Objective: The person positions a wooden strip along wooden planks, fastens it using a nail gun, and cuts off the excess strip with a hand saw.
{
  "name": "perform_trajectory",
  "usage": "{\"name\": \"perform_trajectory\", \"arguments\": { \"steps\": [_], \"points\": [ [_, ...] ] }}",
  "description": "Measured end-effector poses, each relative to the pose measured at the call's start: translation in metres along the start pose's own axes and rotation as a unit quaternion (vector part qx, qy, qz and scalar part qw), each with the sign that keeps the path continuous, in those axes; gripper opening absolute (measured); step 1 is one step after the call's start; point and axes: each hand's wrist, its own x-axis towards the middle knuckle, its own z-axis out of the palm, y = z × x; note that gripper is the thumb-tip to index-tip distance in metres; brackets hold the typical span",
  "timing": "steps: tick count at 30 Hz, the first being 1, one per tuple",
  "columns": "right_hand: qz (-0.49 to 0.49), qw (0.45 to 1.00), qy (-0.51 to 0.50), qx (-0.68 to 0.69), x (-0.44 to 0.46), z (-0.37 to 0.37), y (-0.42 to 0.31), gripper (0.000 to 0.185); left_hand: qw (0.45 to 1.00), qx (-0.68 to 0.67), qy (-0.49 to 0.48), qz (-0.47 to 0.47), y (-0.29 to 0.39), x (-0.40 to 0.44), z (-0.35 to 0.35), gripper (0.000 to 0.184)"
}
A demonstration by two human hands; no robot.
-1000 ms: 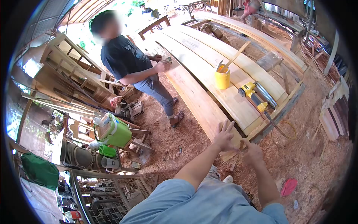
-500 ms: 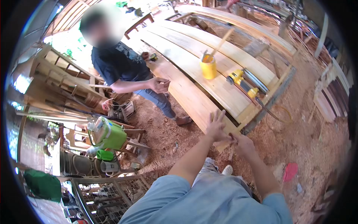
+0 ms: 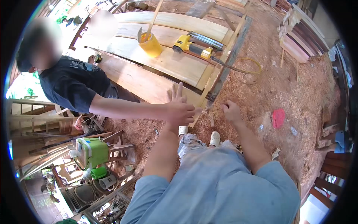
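My left hand [image 3: 178, 98] lies at the near end of a wooden plank [image 3: 140, 82], fingers stretched out and spread. A co-worker's hand [image 3: 181, 113] crosses in front of it and hides its palm and wrist. My right hand [image 3: 231, 111] is off to the right of the plank's end, apart from the wood. Its fingers are curled closed, and whatever they may hold is hidden. Beyond the hands, a yellow nail gun [image 3: 192, 47] rests on the wooden panel [image 3: 179, 67], with a yellow container [image 3: 150, 46] holding a stick beside it.
A co-worker in a dark shirt [image 3: 71, 80] stands at the left with an arm reaching across. The nail gun's hose [image 3: 257, 67] loops over the sawdust floor. A green cooler [image 3: 91, 151] stands lower left. Stacked boards [image 3: 300, 39] are at upper right, and a red scrap [image 3: 278, 118] lies below them.
My right hand has come away from the plank's end, moving right. The co-worker has come closer and reached an arm over my left hand. The view has swung right.
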Motion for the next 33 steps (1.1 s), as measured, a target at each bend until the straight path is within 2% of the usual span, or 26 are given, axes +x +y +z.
{"name": "perform_trajectory", "arguments": {
  "steps": [1,2,4,6,8,9,11,14,16,17,19,20,21,22,23,24,25,26,27,28,29,30,31,32,33],
  "points": [
    [0.019,0.999,-0.010,-0.025,-0.008,0.001,0.010,0.034,0.999,-0.033,-0.007,-0.013,0.005,0.001,-0.007,0.047],
    [0.039,0.998,-0.020,-0.048,-0.016,0.003,0.019,0.037,0.999,-0.034,-0.010,-0.010,0.001,0.003,0.003,0.047],
    [0.059,0.995,-0.036,-0.071,-0.027,0.012,0.040,0.039,0.998,0.047,-0.008,-0.032,-0.016,0.008,0.030,0.041],
    [0.081,0.991,-0.049,-0.090,-0.041,0.015,0.050,0.042,0.997,0.052,-0.033,-0.035,-0.024,0.010,0.039,0.040],
    [0.086,0.983,-0.141,-0.084,-0.054,0.015,0.051,0.042,0.996,0.060,-0.057,-0.035,-0.026,0.013,0.043,0.038],
    [0.092,0.984,-0.134,-0.078,-0.055,0.016,0.052,0.042,0.997,0.050,-0.033,-0.040,-0.026,0.013,0.044,0.038],
    [0.061,0.964,-0.206,-0.158,-0.055,0.019,0.055,0.040,0.998,0.041,-0.017,-0.036,-0.024,0.011,0.044,0.038],
    [0.058,0.962,-0.213,-0.164,-0.053,0.021,0.054,0.039,0.997,0.045,-0.036,-0.045,-0.023,0.013,0.040,0.038],
    [0.057,0.962,-0.214,-0.160,-0.053,0.022,0.052,0.039,0.999,0.039,-0.008,-0.037,-0.028,0.013,0.046,0.039],
    [0.054,0.960,-0.221,-0.165,-0.052,0.022,0.050,0.039,0.996,0.071,-0.036,-0.041,-0.030,0.013,0.048,0.045],
    [0.059,0.966,-0.207,-0.142,-0.055,0.027,0.055,0.037,0.997,0.068,-0.022,-0.030,-0.033,0.011,0.059,0.051],
    [0.064,0.970,-0.198,-0.125,-0.056,0.029,0.059,0.036,0.998,0.060,-0.008,-0.026,-0.035,0.010,0.064,0.060],
    [0.059,0.971,-0.194,-0.123,-0.056,0.031,0.067,0.036,0.998,0.050,-0.012,-0.031,-0.035,0.012,0.065,0.081],
    [0.069,0.963,-0.225,-0.129,-0.054,0.033,0.081,0.042,0.998,0.055,-0.007,-0.029,-0.027,0.012,0.056,0.081],
    [0.077,0.954,-0.256,-0.137,-0.053,0.034,0.095,0.048,0.999,-0.020,-0.019,-0.039,-0.019,0.013,0.047,0.088],
    [0.100,0.946,-0.254,-0.173,-0.053,0.035,0.105,0.046,0.994,-0.095,-0.031,-0.048,-0.014,0.013,0.039,0.095],
    [0.123,0.937,-0.252,-0.210,-0.055,0.035,0.119,0.044,0.999,0.000,-0.023,0.030,-0.024,0.014,0.044,0.107],
    [0.110,0.941,-0.225,-0.225,-0.051,0.060,0.185,0.042,0.999,0.001,-0.017,0.031,-0.021,0.016,0.039,0.107],
    [0.098,0.945,-0.199,-0.240,-0.047,0.084,0.248,0.039,0.991,-0.122,-0.060,0.014,-0.015,0.018,0.030,0.106],
    [0.041,0.919,-0.256,-0.298,-0.048,0.072,0.252,0.039,0.965,-0.243,-0.103,-0.003,-0.009,0.020,0.022,0.105],
    [-0.016,0.882,-0.311,-0.353,-0.049,0.058,0.245,0.039,0.965,-0.242,-0.096,-0.002,-0.005,0.021,0.013,0.105],
    [-0.021,0.881,-0.308,-0.357,-0.052,0.048,0.235,0.039,0.951,-0.257,-0.156,-0.074,0.000,0.021,0.003,0.105],
    [0.131,0.916,-0.288,-0.248,-0.056,0.039,0.224,0.040,0.927,-0.272,-0.214,-0.145,0.002,0.021,-0.001,0.105],
    [0.277,0.917,-0.257,-0.130,-0.058,0.030,0.214,0.041,0.928,-0.275,-0.206,-0.146,-0.002,0.022,0.004,0.105],
    [0.271,0.918,-0.256,-0.137,-0.059,0.022,0.203,0.041,0.950,-0.210,-0.175,-0.148,-0.010,0.023,0.016,0.100]
  ]
}}
